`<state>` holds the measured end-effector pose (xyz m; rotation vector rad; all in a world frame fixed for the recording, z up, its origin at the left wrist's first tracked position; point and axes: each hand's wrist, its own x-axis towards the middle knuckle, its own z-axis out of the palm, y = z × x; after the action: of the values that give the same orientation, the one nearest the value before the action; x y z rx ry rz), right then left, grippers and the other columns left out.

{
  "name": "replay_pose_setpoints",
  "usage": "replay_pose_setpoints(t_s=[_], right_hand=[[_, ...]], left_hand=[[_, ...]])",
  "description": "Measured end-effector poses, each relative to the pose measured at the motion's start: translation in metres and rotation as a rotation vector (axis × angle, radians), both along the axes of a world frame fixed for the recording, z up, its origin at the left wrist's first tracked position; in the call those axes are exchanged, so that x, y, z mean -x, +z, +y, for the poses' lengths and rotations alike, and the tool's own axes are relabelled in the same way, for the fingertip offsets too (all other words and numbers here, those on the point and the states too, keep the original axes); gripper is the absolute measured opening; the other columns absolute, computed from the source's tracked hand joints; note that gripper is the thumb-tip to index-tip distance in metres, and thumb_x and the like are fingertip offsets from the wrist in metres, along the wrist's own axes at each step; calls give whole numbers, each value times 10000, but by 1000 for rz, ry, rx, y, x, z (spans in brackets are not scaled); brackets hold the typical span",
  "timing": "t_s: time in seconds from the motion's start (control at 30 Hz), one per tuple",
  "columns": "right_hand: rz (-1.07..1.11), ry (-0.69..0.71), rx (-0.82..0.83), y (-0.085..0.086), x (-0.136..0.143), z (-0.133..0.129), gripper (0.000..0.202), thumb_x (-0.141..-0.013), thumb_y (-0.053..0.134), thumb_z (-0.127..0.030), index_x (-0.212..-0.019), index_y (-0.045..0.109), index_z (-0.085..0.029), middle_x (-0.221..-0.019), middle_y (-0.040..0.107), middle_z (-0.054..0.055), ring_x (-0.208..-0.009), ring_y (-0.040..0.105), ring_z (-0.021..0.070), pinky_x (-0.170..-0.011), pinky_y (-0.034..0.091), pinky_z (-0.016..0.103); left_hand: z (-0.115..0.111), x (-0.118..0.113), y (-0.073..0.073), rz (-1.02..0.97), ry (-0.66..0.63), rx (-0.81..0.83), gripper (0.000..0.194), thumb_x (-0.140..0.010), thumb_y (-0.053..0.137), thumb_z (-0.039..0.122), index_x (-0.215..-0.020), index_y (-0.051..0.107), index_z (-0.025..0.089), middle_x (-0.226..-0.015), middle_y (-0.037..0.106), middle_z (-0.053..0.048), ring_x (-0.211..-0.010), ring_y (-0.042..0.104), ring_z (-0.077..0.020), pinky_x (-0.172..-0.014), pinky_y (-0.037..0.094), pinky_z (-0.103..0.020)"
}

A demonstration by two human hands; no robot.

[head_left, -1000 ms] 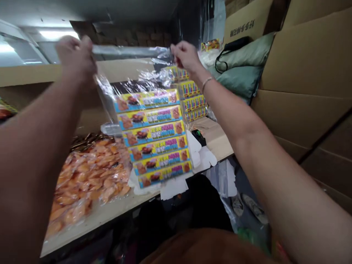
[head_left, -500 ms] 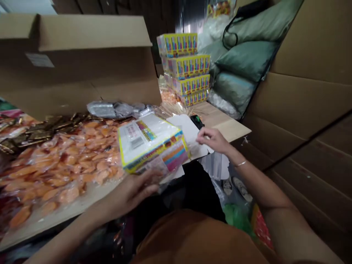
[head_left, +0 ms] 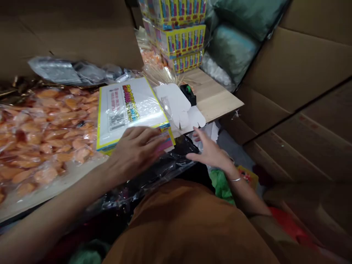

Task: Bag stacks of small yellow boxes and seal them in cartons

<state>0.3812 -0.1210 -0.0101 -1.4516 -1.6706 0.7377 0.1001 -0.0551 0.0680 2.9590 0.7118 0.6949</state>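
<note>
A white display box with yellow edges, a barcode and colourful print [head_left: 132, 110] lies on the worktable, at the edge of the orange pieces. My left hand [head_left: 137, 150] rests against its near side, fingers stretched along the lower right edge and holding nothing; the fingertips are slightly blurred. Just off the table's front edge, my right hand [head_left: 207, 152] is open with thumb and fingers apart, close to white card flaps [head_left: 176, 106]. Behind those flaps stands a black tape dispenser with a green roll [head_left: 189, 94].
Plastic-wrapped orange pieces [head_left: 55, 124] cover the table's left. Silvery plastic packets [head_left: 68, 69] lie behind, and thin sticks [head_left: 159, 73] sit near a stack of yellow boxes [head_left: 184, 40]. Stuffed sacks [head_left: 233, 47] and large cartons [head_left: 297, 69] stand at right. Green plastic [head_left: 221, 185] is below.
The box has come down flatter onto the table, and my left hand has shifted onto its near edge. My right hand has moved toward me and its fingers have spread. The view has tilted down.
</note>
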Motion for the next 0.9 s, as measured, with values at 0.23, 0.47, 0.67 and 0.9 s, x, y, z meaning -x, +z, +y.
replay_pose_setpoints(t_s=[0.23,0.47,0.67,0.9], right_hand=[[195,-149,35,-23,17,-5,234,-818,649,-314,-1015,615,-193,-731,598,-35,-657,554,132,-663,430,261],[353,-536,-245,-23,-26,17,231,-756,692,-326,-859,519,-214,-771,607,1,-723,591,169,-694,473,292],[-97,-623,-336,-7,-30,5,105,-878,579,-210,-778,612,-214,-799,625,34,-767,598,181,-732,454,299],[-208,-644,-152,-6,-24,-11,127,-876,596,-191,-763,651,-214,-795,646,29,-730,609,172,-667,409,283]], left_hand=[[66,-122,1,646,-223,306,707,-597,823,284,-1267,640,153,-1355,629,-164,-1350,456,-373,-1175,203,-580],[99,-202,-30,506,-344,1018,86,-655,608,133,-600,549,162,-521,554,35,-556,536,-126,-612,439,-242],[106,-226,-32,399,-363,1104,147,-801,603,277,-768,616,134,-619,644,-11,-580,599,-122,-589,489,-228],[109,-221,-45,375,-323,1111,301,-706,742,307,-928,642,130,-702,673,2,-651,598,-123,-613,446,-217]])
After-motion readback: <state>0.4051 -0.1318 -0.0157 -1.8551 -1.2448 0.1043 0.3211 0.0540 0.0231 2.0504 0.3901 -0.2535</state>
